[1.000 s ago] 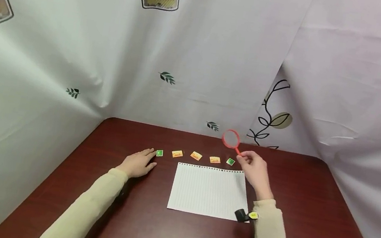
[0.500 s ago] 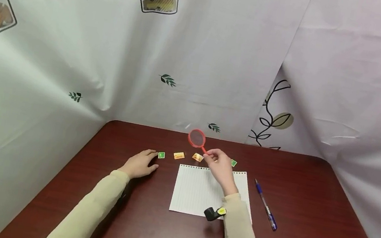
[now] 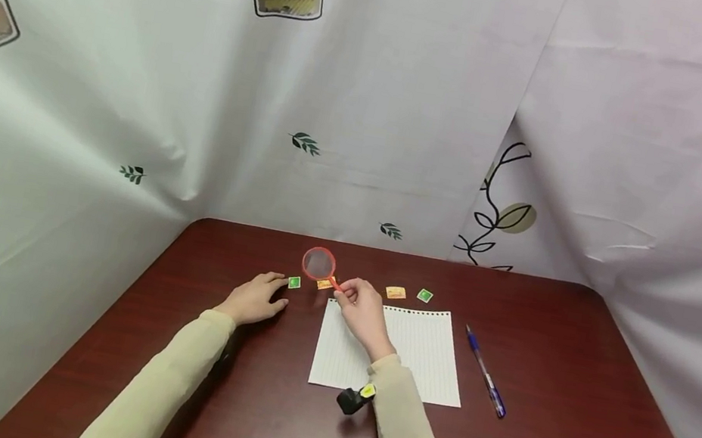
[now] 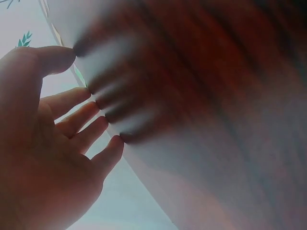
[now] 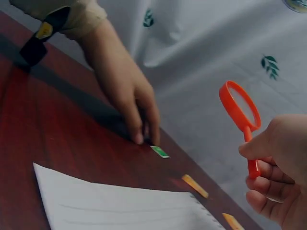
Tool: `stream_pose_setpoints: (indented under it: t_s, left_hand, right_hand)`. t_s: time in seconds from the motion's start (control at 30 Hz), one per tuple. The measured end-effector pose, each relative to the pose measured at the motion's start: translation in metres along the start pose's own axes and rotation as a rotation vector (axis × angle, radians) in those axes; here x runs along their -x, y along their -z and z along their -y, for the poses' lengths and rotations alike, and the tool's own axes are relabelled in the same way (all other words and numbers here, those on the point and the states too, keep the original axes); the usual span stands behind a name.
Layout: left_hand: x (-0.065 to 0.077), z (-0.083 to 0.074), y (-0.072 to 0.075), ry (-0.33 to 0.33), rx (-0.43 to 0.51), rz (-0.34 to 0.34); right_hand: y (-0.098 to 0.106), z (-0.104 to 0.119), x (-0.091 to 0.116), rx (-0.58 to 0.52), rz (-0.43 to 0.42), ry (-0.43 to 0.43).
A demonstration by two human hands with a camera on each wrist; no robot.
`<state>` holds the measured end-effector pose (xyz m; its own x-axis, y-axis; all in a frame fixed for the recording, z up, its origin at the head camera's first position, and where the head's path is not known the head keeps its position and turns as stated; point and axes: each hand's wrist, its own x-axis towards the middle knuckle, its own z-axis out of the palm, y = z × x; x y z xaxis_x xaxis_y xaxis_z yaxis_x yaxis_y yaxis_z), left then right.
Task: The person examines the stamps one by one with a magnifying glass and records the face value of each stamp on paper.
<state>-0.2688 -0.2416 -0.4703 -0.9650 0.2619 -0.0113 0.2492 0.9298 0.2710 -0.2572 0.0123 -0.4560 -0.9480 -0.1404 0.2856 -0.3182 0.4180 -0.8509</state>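
Note:
My right hand [image 3: 363, 317] pinches the short handle of a red magnifying glass [image 5: 241, 111] between thumb and fingers. In the head view its lens overlaps the edge of an orange stamp-like piece [image 3: 323, 285], raised above the table. My left hand [image 3: 253, 300] rests with its fingertips on the table, fingers spread, right beside a small green stamp-like piece [image 3: 294, 282]. In the left wrist view, the fingertips of that hand [image 4: 53, 129] touch the dark surface. Further right in the row lie another orange piece [image 3: 396, 293] and a green one [image 3: 425, 295]. The row's middle piece is hidden behind my right hand.
A lined sheet of paper [image 3: 419, 356] with punched holes along its far edge lies under my right forearm. To its right is a blue pen [image 3: 486, 374]. The reddish-brown table [image 3: 572, 392] ends at a printed white curtain [image 3: 391, 141].
My right hand has carried the magnifying glass leftward along the row, from the right green piece to the left orange one. The pen has come into sight. My left hand stays in place.

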Motion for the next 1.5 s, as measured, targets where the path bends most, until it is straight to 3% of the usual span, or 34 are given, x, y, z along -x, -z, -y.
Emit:
stream_pose_setpoints:
  t_s: [0.4, 0.77, 1.5]
  left_hand:
    - [0.000, -0.004, 0.002, 0.007, 0.027, -0.009]
    - [0.001, -0.001, 0.002, 0.012, 0.035, -0.019]
    - [0.001, -0.006, 0.002, 0.019, 0.046, -0.022]
  right_hand:
    - [-0.025, -0.002, 0.010, 0.039, 0.038, -0.018]
    - [-0.034, -0.009, 0.015, 0.056, 0.092, -0.042]
    - [-0.039, -0.014, 0.018, 0.066, 0.090, -0.026]
